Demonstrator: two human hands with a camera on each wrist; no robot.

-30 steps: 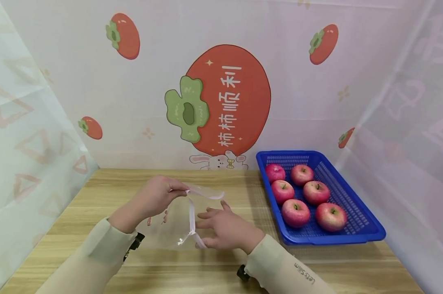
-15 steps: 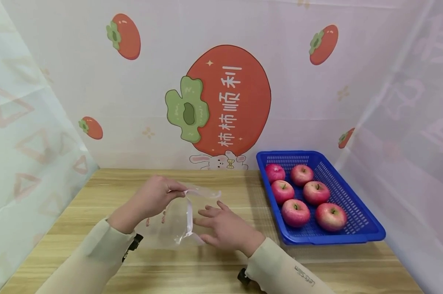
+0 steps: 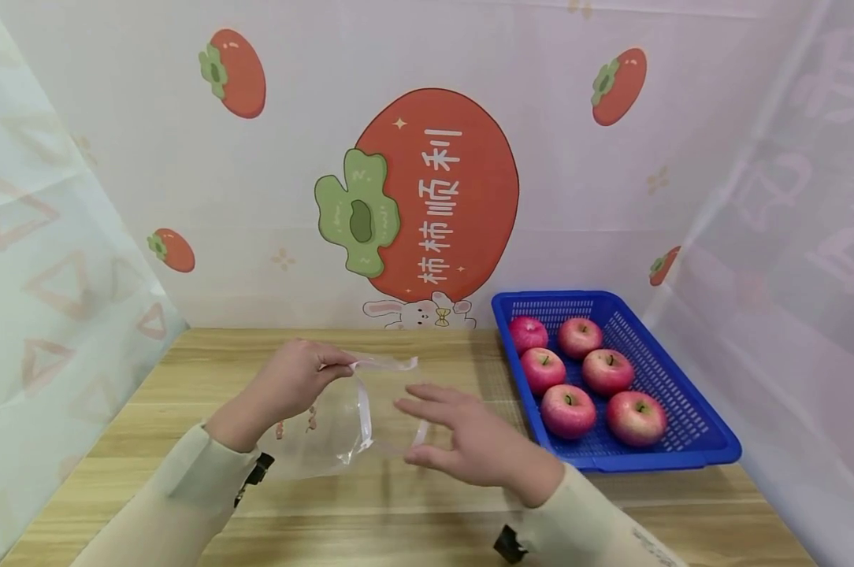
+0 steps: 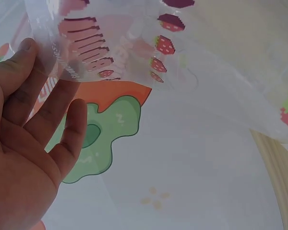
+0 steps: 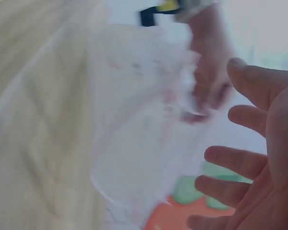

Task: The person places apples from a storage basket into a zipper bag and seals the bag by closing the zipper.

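Note:
A clear plastic bag (image 3: 321,445) with a whitish rim and small red prints lies between the hands, its mouth toward the right. My left hand (image 3: 292,386) pinches the upper edge of that mouth between thumb and fingers. In the left wrist view the bag (image 4: 129,48) shows strawberry prints, and the thumb presses its edge against the fingers. Just right of the mouth is my right hand (image 3: 480,441), fingers spread and holding nothing. Blurred in the right wrist view, the bag (image 5: 134,124) stands apart from the spread fingers (image 5: 235,160).
On the right side of the wooden table (image 3: 427,520) sits a blue plastic basket (image 3: 671,459) with several red apples (image 3: 569,411) in it. A white printed cloth (image 3: 271,173) rises behind the table, with more cloth at both sides.
My right hand has moved right, away from the bag's rim. The bag's mouth has shifted slightly left, and its far side now stands wider. My left hand keeps its pinch nearly in place.

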